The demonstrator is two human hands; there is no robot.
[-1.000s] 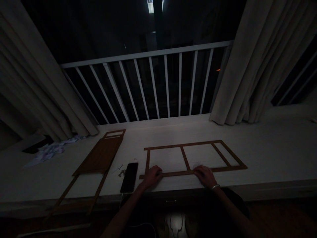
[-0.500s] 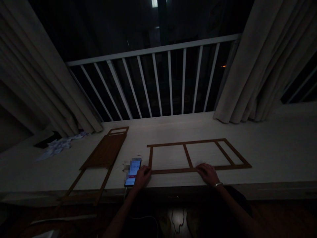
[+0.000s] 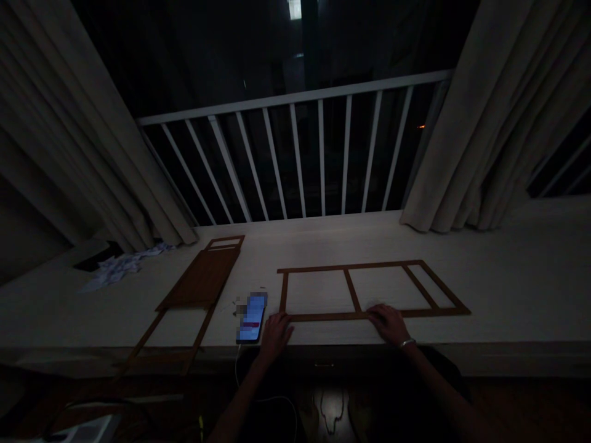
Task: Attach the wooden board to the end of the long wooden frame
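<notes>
the phone [image 3: 252, 318] had lit up, its screen now glowing blue where it had been dark a moment before, and it lay at about 10 o'clock from the left hand [image 3: 276, 337], just beside it. that hand had drawn in toward the lower-left corner of the thin brown wooden frame [image 3: 351, 267], its fingers resting on the near rail. it was open and palm down, gripping nothing. the right hand [image 3: 390, 324] sat in much the same place as before, also open and flat on the near rail, toward the frame's right side, with a metal bracelet [image 3: 407, 343] at the wrist. whether either hand was pressing down, i could not tell.

the frame lay flat on the pale ledge [image 3: 508, 277], at 12 o'clock from the hands, its open panes divided by crosspieces. at about 9 o'clock from it lay a second brown frame [image 3: 201, 280], its upper part filled by a solid panel. crumpled paper [image 3: 120, 266] sat farther out at 10 o'clock. a white cable [image 3: 237, 366] ran down from the phone. beyond the ledge stood a white railing [image 3: 295, 101], between two long curtains [image 3: 462, 141].
</notes>
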